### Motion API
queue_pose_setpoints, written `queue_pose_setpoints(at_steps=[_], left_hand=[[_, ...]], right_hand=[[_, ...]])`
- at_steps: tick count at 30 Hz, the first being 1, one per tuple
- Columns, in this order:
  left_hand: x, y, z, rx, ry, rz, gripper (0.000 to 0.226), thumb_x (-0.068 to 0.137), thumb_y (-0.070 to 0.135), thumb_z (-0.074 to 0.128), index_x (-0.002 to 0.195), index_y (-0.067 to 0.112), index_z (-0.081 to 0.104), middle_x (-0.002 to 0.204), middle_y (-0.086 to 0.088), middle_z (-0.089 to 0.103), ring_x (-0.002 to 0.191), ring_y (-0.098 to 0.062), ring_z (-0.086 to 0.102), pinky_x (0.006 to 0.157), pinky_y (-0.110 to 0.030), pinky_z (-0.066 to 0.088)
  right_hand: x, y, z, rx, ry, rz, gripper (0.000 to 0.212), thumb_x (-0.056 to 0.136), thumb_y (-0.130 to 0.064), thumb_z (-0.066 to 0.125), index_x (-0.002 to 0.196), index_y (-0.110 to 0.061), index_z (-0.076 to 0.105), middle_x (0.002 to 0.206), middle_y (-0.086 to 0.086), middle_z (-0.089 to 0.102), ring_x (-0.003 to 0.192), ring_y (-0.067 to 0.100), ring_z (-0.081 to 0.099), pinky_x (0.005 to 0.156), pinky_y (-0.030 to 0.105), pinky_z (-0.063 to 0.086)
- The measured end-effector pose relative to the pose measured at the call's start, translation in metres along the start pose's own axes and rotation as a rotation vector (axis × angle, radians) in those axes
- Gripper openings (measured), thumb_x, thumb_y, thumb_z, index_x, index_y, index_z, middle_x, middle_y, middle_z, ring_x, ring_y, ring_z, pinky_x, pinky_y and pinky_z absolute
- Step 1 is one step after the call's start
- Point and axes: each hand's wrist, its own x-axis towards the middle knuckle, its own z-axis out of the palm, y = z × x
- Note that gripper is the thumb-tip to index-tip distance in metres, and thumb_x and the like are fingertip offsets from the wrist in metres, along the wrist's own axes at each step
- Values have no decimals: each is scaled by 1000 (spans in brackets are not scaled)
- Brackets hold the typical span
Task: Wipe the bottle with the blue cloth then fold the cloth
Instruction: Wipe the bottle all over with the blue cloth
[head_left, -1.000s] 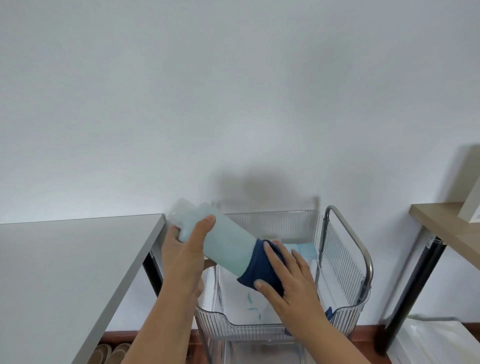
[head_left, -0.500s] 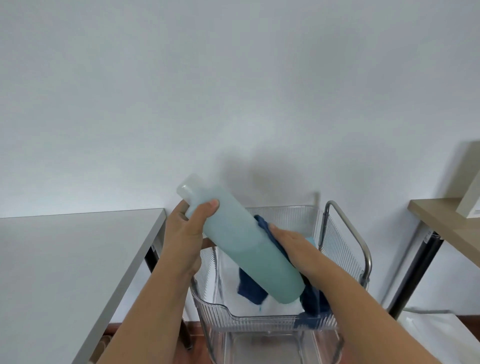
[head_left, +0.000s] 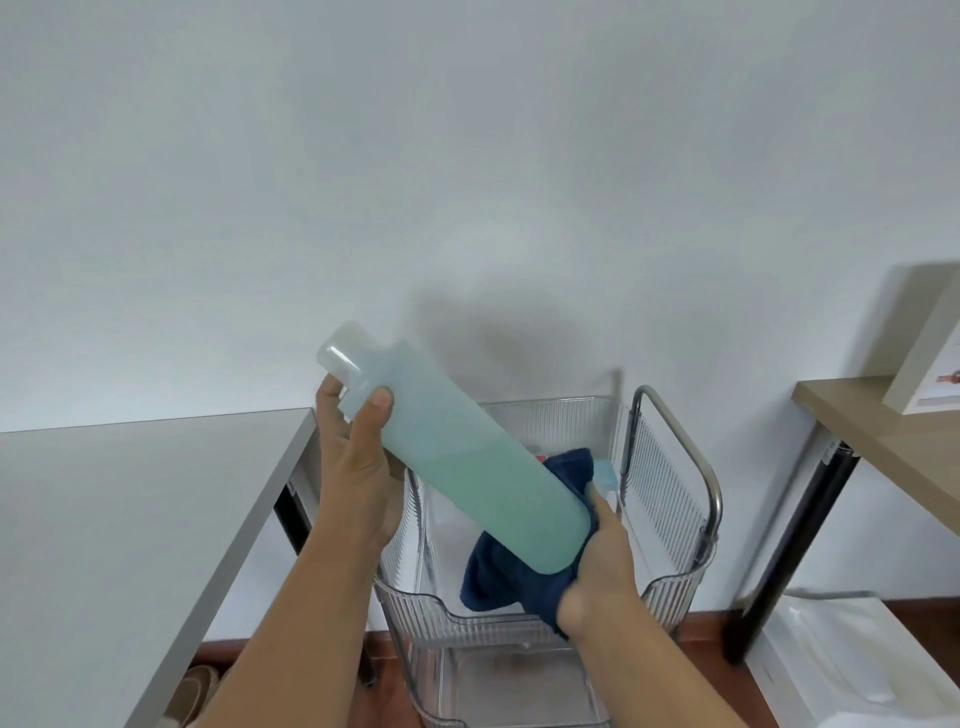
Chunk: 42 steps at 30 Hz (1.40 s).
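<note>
Grey table (head_left: 130, 519) at left, clear ribbed cart (head_left: 670, 499) beside it. Above the cart, tilted pale-green bottle (head_left: 467, 462), cap end up-left, pinched near the neck by the left hand (head_left: 358, 483). Blue cloth (head_left: 519, 571) bunched around its base, clutched by the right hand (head_left: 602, 566).

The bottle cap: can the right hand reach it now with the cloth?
Probably yes. The cap is bare above the left hand, and the right hand holds the cloth at the bottle base.
</note>
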Motion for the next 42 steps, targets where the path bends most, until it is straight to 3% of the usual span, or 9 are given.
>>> queue_pose_setpoints(at_steps=[6,11,15,22,26,31,35,39,42], left_hand=[[-42,-30,23,318,-9,-159,70,57,39,89,113,46,47,107,7,67,93,-11,71,63,-44,61],[-57,-45,27,191,-32,-330,80,66,26,88,132,29,43,112,3,69,96,-13,71,64,-46,61],[-45,-34,10,329,-250,-259,82,68,19,87,135,26,40,123,-2,67,110,-25,68,74,-43,60],[-29,-18,-15,373,-503,-314,79,77,15,81,141,30,38,136,-4,61,123,-28,60,95,-49,53],[-36,-19,-2,587,-336,-238,67,71,45,81,130,46,47,129,16,60,102,-8,69,74,-36,61],[-47,-35,21,464,-30,-243,82,60,46,89,128,33,45,118,12,62,93,-2,68,62,-45,62],[-53,-41,23,451,5,-208,80,64,37,87,129,28,41,120,8,61,107,-16,65,63,-44,62],[-53,-43,21,491,-42,-146,81,67,34,86,133,30,39,124,4,62,112,-19,64,77,-46,61],[-50,-42,23,490,-41,-144,74,68,34,84,128,31,41,119,5,63,105,-15,66,66,-40,62]], right_hand=[[5,6,1,-106,-84,-272,48,83,-54,60,109,-16,73,104,18,72,84,38,69,71,48,54],[3,6,3,-313,-66,-434,51,79,-57,59,116,-22,63,111,23,63,91,41,60,71,56,41],[-6,-2,11,-342,59,-266,36,87,-47,61,98,-14,71,84,17,73,63,33,68,65,43,51],[-15,-1,17,-228,5,-47,39,91,-41,61,110,-8,71,105,17,73,69,32,69,76,39,50],[-13,1,22,-231,87,-170,38,91,-41,61,103,-6,70,80,15,74,61,29,65,59,33,50],[-13,7,23,-305,86,-305,30,94,-34,58,113,-12,68,99,16,74,74,29,68,60,35,52],[-13,4,24,-372,130,-288,39,90,-41,63,111,-8,69,90,15,74,71,28,68,61,34,53],[-19,8,21,-426,94,-202,54,82,-56,64,109,-9,71,107,14,73,101,31,68,99,45,48],[-23,12,17,-584,115,-377,39,91,-45,58,101,-9,70,88,9,75,85,26,69,85,42,54]])
